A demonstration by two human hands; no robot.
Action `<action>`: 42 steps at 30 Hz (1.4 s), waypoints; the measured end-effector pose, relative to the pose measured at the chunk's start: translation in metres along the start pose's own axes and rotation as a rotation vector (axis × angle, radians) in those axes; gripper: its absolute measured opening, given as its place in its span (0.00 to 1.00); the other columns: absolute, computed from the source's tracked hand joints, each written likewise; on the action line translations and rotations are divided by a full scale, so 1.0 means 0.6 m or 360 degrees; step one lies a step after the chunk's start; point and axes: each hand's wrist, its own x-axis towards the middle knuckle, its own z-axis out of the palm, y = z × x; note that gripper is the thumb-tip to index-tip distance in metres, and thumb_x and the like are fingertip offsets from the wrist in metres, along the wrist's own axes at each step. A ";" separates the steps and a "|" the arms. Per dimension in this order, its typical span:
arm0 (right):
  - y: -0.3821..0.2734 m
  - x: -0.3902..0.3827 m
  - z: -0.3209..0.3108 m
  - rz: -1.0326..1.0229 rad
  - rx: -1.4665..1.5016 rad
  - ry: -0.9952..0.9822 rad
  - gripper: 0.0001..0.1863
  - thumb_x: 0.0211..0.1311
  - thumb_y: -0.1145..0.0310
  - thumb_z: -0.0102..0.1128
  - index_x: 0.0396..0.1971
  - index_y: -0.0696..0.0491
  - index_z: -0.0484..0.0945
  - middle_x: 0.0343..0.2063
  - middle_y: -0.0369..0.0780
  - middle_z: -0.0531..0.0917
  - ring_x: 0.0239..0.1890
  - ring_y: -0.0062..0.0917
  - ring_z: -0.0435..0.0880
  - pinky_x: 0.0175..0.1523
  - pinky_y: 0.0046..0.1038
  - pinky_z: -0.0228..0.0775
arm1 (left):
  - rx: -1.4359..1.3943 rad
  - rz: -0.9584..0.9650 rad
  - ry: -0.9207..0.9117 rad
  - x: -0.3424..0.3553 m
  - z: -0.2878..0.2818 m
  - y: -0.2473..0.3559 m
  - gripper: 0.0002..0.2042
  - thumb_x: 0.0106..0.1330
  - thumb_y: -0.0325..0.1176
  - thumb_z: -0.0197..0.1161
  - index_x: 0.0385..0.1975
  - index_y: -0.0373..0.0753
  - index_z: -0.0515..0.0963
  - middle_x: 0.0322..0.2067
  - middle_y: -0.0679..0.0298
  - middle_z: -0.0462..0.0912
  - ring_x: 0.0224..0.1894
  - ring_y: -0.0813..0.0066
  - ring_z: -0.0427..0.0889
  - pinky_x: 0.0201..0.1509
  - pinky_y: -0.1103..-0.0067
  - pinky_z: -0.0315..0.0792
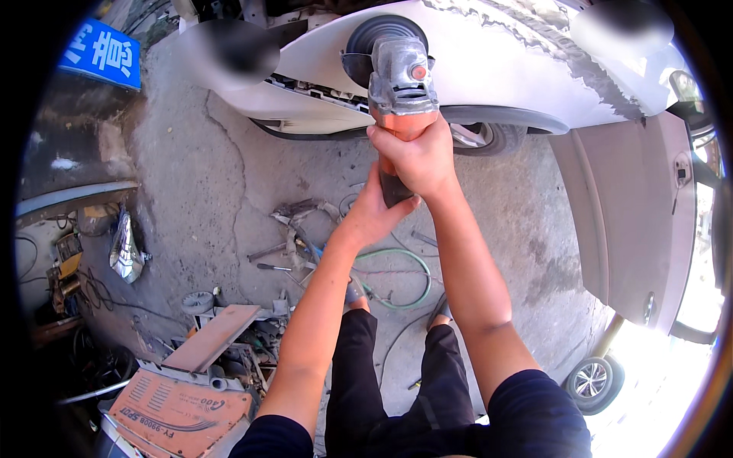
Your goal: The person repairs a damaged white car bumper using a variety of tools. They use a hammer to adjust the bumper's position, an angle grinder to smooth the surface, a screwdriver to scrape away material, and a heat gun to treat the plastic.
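Observation:
An orange and grey angle grinder [401,84] is held out in front of me, its dark disc [385,33] over a white car body panel [496,57]; I cannot tell whether they touch. My right hand [420,153] grips the orange body just below the metal head, thumb across it. My left hand [374,204] is closed round the dark rear end of the grinder, lower down. A long dark gap [313,89] with exposed parts runs along the panel, left of the grinder, and a wheel [500,141] shows below the panel.
Loose tools [275,267], a green hose [397,301] and cables lie on the concrete floor. Boards and an orange box [172,412] are piled at lower left. A grey car door [626,214] and loose wheel [592,382] are at right, a blue sign [99,53] at upper left.

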 end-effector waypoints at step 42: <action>0.074 -0.552 -0.691 -0.0130 0.1058 0.1610 0.26 0.61 0.65 0.57 0.57 0.59 0.65 0.38 0.40 0.74 0.39 0.28 0.75 0.48 0.32 0.72 | 0.0853 0.0186 -0.0640 -0.228 0.729 0.134 0.30 0.45 0.29 0.68 0.53 0.39 0.70 0.41 0.52 0.79 0.41 0.51 0.81 0.43 0.65 0.76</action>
